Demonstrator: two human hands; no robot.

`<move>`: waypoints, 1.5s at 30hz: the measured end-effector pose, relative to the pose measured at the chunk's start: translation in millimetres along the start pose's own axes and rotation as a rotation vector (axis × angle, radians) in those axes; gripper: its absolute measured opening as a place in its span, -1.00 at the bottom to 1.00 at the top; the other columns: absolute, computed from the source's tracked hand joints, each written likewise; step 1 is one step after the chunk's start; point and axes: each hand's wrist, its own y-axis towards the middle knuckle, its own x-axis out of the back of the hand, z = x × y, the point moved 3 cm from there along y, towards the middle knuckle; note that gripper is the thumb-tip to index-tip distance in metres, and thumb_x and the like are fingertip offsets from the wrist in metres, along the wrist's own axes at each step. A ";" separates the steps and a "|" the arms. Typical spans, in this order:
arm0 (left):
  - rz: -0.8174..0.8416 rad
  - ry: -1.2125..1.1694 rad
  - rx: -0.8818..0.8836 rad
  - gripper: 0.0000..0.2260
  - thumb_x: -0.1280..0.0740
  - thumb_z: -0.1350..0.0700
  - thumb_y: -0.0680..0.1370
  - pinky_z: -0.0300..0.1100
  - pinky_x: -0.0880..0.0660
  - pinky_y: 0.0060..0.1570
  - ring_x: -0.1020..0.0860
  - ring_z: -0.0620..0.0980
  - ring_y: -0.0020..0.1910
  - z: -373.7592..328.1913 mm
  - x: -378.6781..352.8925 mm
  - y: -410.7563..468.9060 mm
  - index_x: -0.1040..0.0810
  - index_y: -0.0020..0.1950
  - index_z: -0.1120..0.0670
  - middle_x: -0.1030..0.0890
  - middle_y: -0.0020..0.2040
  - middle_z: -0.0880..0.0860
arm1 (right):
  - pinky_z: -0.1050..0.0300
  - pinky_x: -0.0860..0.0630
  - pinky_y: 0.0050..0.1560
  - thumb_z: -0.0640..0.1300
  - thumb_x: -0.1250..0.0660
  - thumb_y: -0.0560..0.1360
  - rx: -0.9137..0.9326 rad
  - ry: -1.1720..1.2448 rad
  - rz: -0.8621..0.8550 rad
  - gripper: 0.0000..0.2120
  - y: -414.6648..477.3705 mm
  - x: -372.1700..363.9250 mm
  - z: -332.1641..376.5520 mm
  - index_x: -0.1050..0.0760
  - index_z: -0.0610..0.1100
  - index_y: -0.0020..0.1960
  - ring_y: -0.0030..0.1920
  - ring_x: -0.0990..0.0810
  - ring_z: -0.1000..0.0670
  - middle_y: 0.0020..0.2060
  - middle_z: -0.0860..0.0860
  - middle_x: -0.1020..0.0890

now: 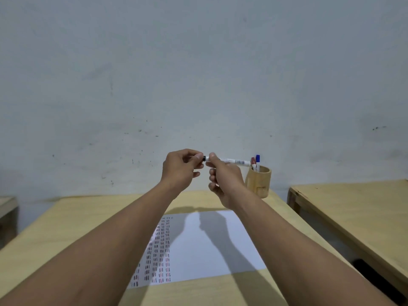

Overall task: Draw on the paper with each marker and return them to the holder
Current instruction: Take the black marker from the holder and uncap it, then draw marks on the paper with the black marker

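I hold a white marker point(234, 161) level in the air above the desk. My right hand point(223, 180) grips its barrel. My left hand point(181, 168) pinches the marker's black cap end, mostly hidden under my fingers; whether the cap is on or off I cannot tell. A bamboo holder point(259, 181) stands at the desk's far right, with a red marker point(253, 161) and a blue marker point(257, 159) upright in it. A white paper point(220, 246) lies below my arms, its left part covered with rows of short red, blue and black strokes.
The wooden desk point(72, 217) backs onto a pale grey wall point(198, 74). A second wooden table point(353, 208) stands to the right across a narrow gap. A dark object point(366, 270) lies in that gap. Another furniture corner point(7, 206) shows at far left.
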 end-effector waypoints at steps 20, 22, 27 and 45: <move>-0.136 0.472 0.079 -0.90 -0.45 0.13 0.53 -0.10 -0.64 -0.18 -0.71 0.04 -0.20 43.0 109.4 -18.6 -0.71 -0.16 0.10 -0.73 -0.21 0.12 | 0.28 -0.53 -0.44 -0.27 -0.31 0.52 0.005 0.180 0.025 -0.88 -0.5 -61.8 -46.7 -0.54 -0.24 -0.18 -0.42 -0.44 0.03 -0.38 -0.06 -0.49; -0.118 0.621 0.111 -0.97 -0.49 0.14 0.47 -0.19 -0.55 -0.27 -0.70 0.04 -0.25 57.5 123.9 -22.2 -0.68 -0.14 0.07 -0.71 -0.25 0.09 | 0.27 -0.52 -0.44 -0.26 -0.31 0.53 -0.001 0.156 0.035 -0.87 -0.1 -66.8 -54.9 -0.54 -0.23 -0.19 -0.43 -0.43 0.03 -0.38 -0.06 -0.49; -0.107 0.853 0.172 -0.91 -0.50 0.21 0.43 -0.14 -0.55 -0.20 -0.67 0.10 -0.19 91.9 146.7 -33.2 -0.71 -0.08 0.13 -0.70 -0.18 0.09 | 0.23 -0.52 -0.43 -0.25 -0.32 0.53 -0.013 0.065 0.052 -0.86 5.2 -72.8 -73.9 -0.55 -0.22 -0.20 -0.42 -0.45 0.03 -0.38 -0.06 -0.50; 0.017 1.181 0.233 -0.53 -0.11 -0.06 0.64 0.05 -0.39 0.28 -0.46 0.19 0.37 135.5 168.5 -71.6 -0.37 0.52 0.08 -0.55 0.38 0.13 | 0.09 -0.62 -0.38 -0.07 -0.41 0.48 0.192 -0.604 -0.080 -0.80 35.7 -43.6 -127.6 -0.61 -0.23 -0.13 -0.39 -0.63 0.01 -0.31 -0.05 -0.69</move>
